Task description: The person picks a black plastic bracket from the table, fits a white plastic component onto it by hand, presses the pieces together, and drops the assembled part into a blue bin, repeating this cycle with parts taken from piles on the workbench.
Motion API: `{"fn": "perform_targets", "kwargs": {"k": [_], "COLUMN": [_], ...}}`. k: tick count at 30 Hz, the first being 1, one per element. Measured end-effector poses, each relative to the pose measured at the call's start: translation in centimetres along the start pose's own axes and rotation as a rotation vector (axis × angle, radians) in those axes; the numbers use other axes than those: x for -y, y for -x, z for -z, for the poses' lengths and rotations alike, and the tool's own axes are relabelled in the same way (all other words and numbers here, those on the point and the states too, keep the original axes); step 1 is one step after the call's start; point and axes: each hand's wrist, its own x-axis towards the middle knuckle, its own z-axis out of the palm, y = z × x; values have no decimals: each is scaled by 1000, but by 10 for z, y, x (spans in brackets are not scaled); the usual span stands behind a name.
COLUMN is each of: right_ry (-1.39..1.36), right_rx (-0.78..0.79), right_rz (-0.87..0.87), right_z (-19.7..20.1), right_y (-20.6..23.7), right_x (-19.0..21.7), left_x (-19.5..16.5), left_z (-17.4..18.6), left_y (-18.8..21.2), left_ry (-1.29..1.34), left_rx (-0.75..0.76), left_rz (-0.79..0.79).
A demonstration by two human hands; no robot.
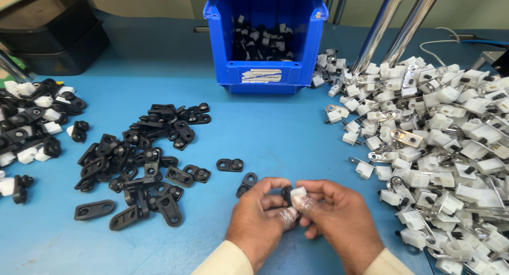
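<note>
White clip (298, 192) at lower centre, mated to black part (287, 194) | left hand (260, 222) pinching black part | right hand (334, 222) pinching clip | advise: square them, press evenly | black pile (138, 158) left, white pile (440, 147) right, blue bin (265, 73) top

A blue bin (265, 73) stands behind black links (143, 163) and white clips (450, 147).

Left hand (258, 221) and right hand (333, 216), fingertips pinched together
</note>
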Motion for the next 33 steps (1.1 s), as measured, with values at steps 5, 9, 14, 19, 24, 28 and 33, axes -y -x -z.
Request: {"fn": "perform_targets", "kwargs": {"k": [5, 9, 14, 19, 24, 28, 33], "right_ry": [92, 196, 291, 166, -74, -88, -24], "right_rx": [-42, 41, 260, 72, 50, 75, 194], "right_rz": [-13, -4, 147, -47, -244, -307, -329], "right_z": [-4, 3, 18, 20, 13, 15, 23], "right_y": [-6, -7, -7, -8, -16, -21, -38], "right_x": [1, -3, -15, -12, 1, 3, 1], "left_x": [-6, -12, -15, -16, -16, -11, -1], "left_z": [2, 0, 1, 3, 9, 11, 11], "left_y": [1, 1, -6, -11, -12, -14, -20], "left_ry": [-166, -244, -155, 80, 189, 127, 49], "left_rx": [-7, -89, -139, -91, -46, -14, 92], "left_rz": [-23, 5, 63, 178, 178, 153, 60]}}
